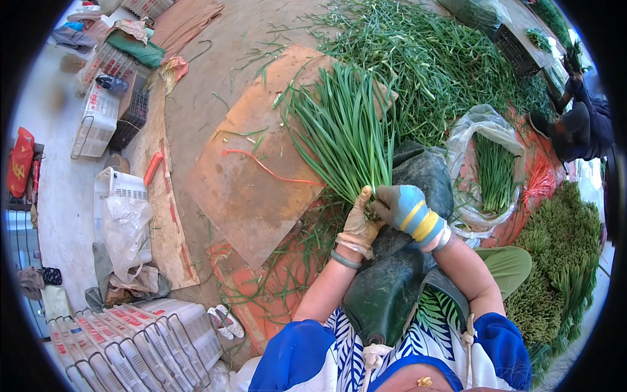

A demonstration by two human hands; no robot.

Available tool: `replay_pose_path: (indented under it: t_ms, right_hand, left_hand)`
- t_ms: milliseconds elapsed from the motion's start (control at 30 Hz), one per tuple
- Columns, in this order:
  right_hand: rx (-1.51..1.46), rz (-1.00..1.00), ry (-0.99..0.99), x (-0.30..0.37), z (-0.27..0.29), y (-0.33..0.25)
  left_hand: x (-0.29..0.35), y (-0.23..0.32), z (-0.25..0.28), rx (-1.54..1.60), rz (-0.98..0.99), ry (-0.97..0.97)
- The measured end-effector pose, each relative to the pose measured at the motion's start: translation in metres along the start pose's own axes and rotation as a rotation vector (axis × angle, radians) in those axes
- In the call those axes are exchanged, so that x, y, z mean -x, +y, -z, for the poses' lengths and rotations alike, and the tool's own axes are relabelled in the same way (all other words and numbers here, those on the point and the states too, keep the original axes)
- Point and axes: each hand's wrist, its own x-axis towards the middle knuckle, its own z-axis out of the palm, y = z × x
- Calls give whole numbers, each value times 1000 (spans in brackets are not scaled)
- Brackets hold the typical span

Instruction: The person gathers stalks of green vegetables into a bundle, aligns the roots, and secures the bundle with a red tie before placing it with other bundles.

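Note:
My left hand [359, 228], in a soiled tan glove, is closed around the base of a bunch of long green chives [346, 124]. Close beside it, my right hand [406, 210] wears a grey, blue and yellow glove, its fingers curled in at the same stem ends. The leaves fan out away from me over a worn brown board [241, 189]. An orange-red tie strip [268, 171] lies loose on that board, left of the bunch. Under my wrists, a dark green apron [385, 294] covers my lap. The fingertips partly hide the stem ends.
A heap of loose greens [424, 65] spreads beyond the board. To the right are a clear plastic bag [460, 163] with chives, red strips [539, 178] and stacked bundles [545, 281]. White crates [137, 340] stand left. Another person's dark-clad legs [584, 127] show far right.

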Motion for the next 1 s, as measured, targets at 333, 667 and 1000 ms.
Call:
replay_pose_path:
  t_ms: [333,667,1000]
  right_hand:
    - [-860,161,303,15,21,7]
    - [76,81,-54,3,21,5]
    - [2,5,-58,1,1,4]
  left_hand:
    - [-1,1,0,16,93,-93]
    - [13,2,-22,93,3,-216]
    - [2,1,-7,-62,68,-148]
